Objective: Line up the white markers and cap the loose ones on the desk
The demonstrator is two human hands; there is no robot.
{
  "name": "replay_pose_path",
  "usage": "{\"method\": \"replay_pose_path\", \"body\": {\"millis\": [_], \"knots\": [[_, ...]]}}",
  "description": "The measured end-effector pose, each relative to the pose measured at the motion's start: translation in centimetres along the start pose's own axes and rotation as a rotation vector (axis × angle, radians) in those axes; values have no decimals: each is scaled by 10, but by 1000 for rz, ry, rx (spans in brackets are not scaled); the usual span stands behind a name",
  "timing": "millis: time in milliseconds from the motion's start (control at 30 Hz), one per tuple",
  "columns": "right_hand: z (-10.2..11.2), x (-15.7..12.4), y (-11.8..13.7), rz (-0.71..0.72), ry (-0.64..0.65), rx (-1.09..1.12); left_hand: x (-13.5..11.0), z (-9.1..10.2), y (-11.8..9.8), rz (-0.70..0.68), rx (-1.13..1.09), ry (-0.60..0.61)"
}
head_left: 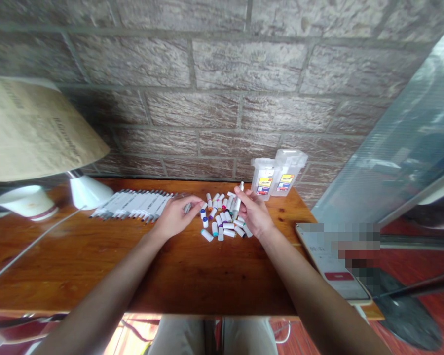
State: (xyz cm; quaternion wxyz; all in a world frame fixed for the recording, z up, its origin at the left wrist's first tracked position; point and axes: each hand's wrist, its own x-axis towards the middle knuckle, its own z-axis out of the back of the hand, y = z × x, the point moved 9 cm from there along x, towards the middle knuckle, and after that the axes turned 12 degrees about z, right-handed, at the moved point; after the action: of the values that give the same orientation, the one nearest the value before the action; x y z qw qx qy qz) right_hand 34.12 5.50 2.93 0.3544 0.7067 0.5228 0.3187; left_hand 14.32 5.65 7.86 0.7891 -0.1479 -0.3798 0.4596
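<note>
My right hand (253,212) is closed around a white marker (238,199) that stands nearly upright, its tip up. My left hand (177,214) pinches a small grey piece (187,208), likely a marker cap, just left of a heap of several loose white caps with coloured ends (222,222). A row of several uncapped white and grey markers (133,204) lies side by side to the left of my left hand. All of this rests on a wooden table (188,276).
Two clear plastic marker boxes (277,177) stand at the back by the brick wall. A white lamp base (85,192) with a beige shade and a cord sits at the left, beside a white bowl (25,202). A phone (333,261) lies at the table's right edge.
</note>
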Motion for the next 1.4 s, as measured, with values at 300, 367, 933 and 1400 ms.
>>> {"method": "replay_pose_path", "body": {"millis": [300,367,933,1400], "knots": [[3,8,22,213,42,-95,-1,0,0,9,0,5],[8,9,26,202,3,-107,-1,0,1,13,4,12],[-15,-2,17,83,300,-33,-1,1,-1,14,-2,16],[-9,1,11,53,140,-46,-11,-17,-32,-247,-45,227]]}}
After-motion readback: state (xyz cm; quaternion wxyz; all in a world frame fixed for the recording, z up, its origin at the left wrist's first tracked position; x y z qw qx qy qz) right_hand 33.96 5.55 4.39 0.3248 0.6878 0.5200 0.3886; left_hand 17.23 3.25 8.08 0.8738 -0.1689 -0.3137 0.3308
